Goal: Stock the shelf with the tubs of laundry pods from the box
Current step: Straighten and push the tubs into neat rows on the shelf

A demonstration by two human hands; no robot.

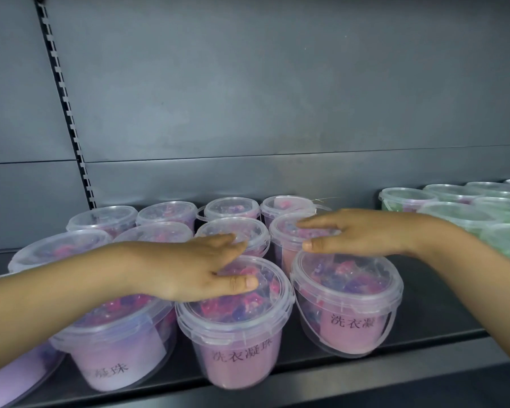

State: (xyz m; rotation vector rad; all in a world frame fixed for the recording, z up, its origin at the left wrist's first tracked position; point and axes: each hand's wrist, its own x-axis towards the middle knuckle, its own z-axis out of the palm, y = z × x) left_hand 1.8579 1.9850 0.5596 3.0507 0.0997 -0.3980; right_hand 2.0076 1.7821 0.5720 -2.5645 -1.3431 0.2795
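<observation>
I see a dark shelf (424, 313) with many clear tubs on it, and I take the front middle tub (236, 328) as my landmark; it has a pink label with black characters and pink and purple pods under its clear lid. My left hand (200, 269) lies flat on this lid, palm down, fingers held together and stretched out, the thumb (239, 283) resting on the lid near its centre; it grips nothing. Just right of the landmark stands another pink tub (348, 304), leaning a little, with its thin handle hanging down the front. My right hand (362, 234) is above the back rim of this one, also flat and open, fingers together and pointing left, reaching over the tub (292, 234) behind it; I cannot tell if it really touches a lid. Left of the landmark, touching it, is a tub with a purple label (112, 343), partly under my left forearm. Behind the landmark more pink tubs (233, 209) stand in rows up to the grey back panel (277, 98). Far right of the landmark, well apart, there is a group of green tubs (460, 213). A slotted upright (65, 113) runs up the panel, behind and left of the landmark.
</observation>
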